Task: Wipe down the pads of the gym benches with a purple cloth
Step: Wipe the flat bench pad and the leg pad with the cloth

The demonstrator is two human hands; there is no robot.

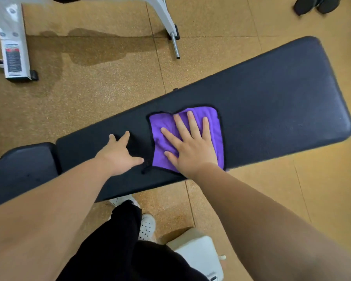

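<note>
Midway along the black pad [272, 94], the right hand [193, 147] presses the purple cloth [160, 120] flat, fingers spread. Just left, the left hand [118, 157] rests open on the pad, empty.

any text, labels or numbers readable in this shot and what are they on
No text here can be read.
Sticker on the white machine leg: red and dark blocks of print, too blurred to read.
Small tag on the white frame foot at the bottom edge: too small to read.
Purple cloth and bench pad: no text shows.
</note>
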